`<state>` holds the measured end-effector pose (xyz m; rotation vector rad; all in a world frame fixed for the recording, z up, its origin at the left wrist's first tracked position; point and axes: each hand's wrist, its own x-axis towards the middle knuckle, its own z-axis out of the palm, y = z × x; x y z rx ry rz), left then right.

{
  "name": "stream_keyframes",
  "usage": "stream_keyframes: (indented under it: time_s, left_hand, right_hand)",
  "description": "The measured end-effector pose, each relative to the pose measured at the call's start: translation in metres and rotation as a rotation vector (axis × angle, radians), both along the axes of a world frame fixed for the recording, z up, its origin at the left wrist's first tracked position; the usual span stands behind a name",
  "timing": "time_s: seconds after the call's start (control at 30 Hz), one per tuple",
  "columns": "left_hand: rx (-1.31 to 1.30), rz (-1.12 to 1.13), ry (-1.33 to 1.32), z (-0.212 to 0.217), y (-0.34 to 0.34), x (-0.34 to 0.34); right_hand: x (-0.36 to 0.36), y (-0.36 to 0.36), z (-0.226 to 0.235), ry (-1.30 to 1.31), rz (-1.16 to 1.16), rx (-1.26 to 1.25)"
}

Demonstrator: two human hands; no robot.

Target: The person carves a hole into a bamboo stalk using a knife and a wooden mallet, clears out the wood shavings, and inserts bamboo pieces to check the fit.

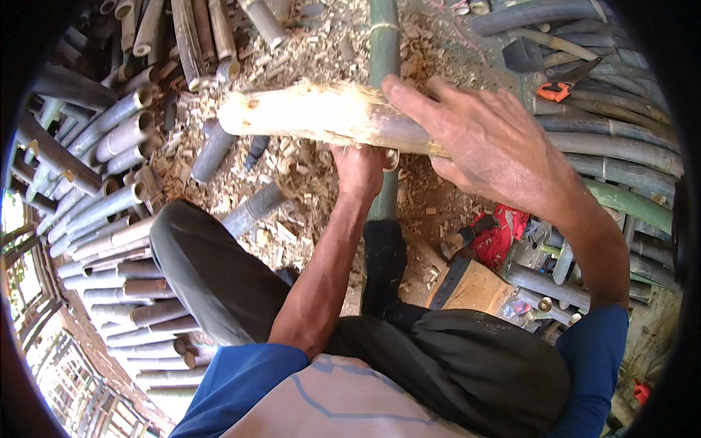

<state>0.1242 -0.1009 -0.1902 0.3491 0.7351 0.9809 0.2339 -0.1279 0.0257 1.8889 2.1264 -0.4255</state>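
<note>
A thick wooden club lies crosswise in front of me, its left part pale and frayed, its right end darker. My right hand is closed around that darker end, fingers over the top and thumb below. Under the club's middle, my left hand is closed, its fingers mostly hidden by the wood. A small round end shows beside that fist; I cannot make out what it belongs to. Behind both hands a green bamboo pole runs away from me, its near end by my dark-covered foot.
Cut bamboo tubes are piled on the left, and long bamboo poles on the right. A handsaw with an orange handle rests on those poles. Wood chips cover the ground. A red cloth and a wooden board lie near my right knee.
</note>
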Motion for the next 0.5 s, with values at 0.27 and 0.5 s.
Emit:
stream_keyframes:
  time_s: [0.27, 0.5]
  left_hand:
    - [0.151, -0.088, 0.087, -0.01, -0.013, 0.008]
    - [0.406, -0.128, 0.258, 0.007, -0.006, -0.03]
  right_hand:
    - [0.004, -0.025, -0.01, 0.068, -0.09, 0.06]
    - [0.014, -0.035, -0.005, 0.353, -0.36, 0.093]
